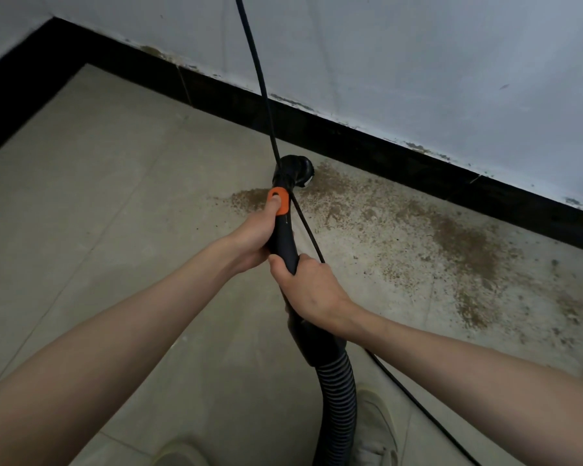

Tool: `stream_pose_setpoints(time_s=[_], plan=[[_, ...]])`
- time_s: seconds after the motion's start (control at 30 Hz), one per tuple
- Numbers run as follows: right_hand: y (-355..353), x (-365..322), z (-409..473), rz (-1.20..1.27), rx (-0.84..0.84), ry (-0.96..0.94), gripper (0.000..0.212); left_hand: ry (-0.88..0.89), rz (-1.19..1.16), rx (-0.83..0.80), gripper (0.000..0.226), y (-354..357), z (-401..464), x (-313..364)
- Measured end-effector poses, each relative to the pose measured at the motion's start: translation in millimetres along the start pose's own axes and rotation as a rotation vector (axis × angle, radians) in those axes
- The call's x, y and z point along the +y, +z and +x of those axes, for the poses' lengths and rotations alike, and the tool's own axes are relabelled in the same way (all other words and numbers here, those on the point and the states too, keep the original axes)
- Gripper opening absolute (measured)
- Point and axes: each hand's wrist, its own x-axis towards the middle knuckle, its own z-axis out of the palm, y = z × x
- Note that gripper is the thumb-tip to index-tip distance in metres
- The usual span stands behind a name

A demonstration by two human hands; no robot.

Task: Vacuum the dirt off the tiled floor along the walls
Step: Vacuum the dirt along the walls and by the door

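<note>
So the dirt (435, 237) is this brown gritty streak spread over the tiled floor (98, 196), running along the black baseboard (350, 139) under the pale wall (418, 62). It's thickest to the right and thins out toward the middle, where the vacuum nozzle (295, 169) sits right at its left end, close to the baseboard.

I've got both hands on the black vacuum handle (285, 243). My left hand (254, 238) is wrapped around the upper part, thumb pressed onto the orange button (278, 200). My right hand (308, 290) grips the handle just below that, fingers curled round it, the two hands nearly touching.

The ribbed hose (337, 398) comes off the bottom of the handle and curves down between my shoes (376, 428). A thin black cord (254, 62) drops in from the top, crosses just beside the nozzle and handle, then trails off along the floor to my right.

The baseboard's top edge is looking pretty grubby and stained.
</note>
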Motion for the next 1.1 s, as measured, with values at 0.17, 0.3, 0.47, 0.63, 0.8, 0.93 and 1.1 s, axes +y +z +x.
stream_pose_setpoints(time_s=[0.17, 0.3, 0.47, 0.63, 0.8, 0.93, 1.1], plan=[[2, -2, 2, -0.003, -0.009, -0.019, 0.056, -0.022, -0.006, -0.007, 0.041, -4, -3, 3], [7, -13, 4, -0.014, -0.036, -0.057, 0.051, 0.023, -0.02, 0.057, 0.039, -17, -9, 6], [18, -35, -1, -0.063, -0.106, -0.164, 0.048, 0.14, -0.036, 0.192, 0.038, -50, -25, 4], [42, -60, -13, -0.09, -0.208, -0.264, 0.053, 0.141, -0.116, 0.322, 0.04, -91, -50, -4], [66, -82, -23, -0.168, -0.339, -0.344, 0.049, 0.142, -0.209, 0.458, 0.036, -126, -79, -17], [79, -89, -28, -0.272, -0.399, -0.362, 0.048, 0.115, -0.27, 0.499, 0.036, -140, -94, -33], [77, -89, -29, -0.286, -0.426, -0.342, 0.048, 0.079, -0.327, 0.5, 0.037, -136, -94, -36]])
